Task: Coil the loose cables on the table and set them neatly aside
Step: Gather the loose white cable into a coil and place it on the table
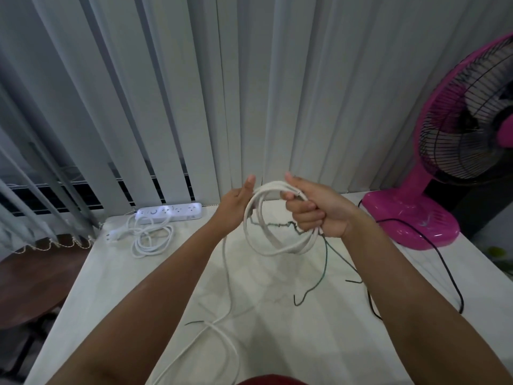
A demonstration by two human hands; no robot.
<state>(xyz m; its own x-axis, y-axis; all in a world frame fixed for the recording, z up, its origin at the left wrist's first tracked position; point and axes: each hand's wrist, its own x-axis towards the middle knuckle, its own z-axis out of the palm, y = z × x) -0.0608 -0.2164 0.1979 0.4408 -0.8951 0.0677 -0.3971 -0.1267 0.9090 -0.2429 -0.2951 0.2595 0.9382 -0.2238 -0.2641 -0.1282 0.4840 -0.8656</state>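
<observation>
A thick white cable [273,247] is wound in several loops, held up above the pale table [116,287]. My right hand [316,209] is closed around the right side of the coil. My left hand [238,201] pinches the cable at the coil's upper left, thumb raised. From there the cable's loose tail [226,290] hangs down to the table and runs toward me. Thin dark green wires [323,269] stick out of the cable end under my right hand and dangle over the table.
A white power strip [172,212] with its loosely coiled white cord [151,238] lies at the table's far left. A pink fan [455,151] stands at the far right, its black cord [447,270] trailing across the table. Vertical blinds hang behind. A dark round table [33,279] sits left.
</observation>
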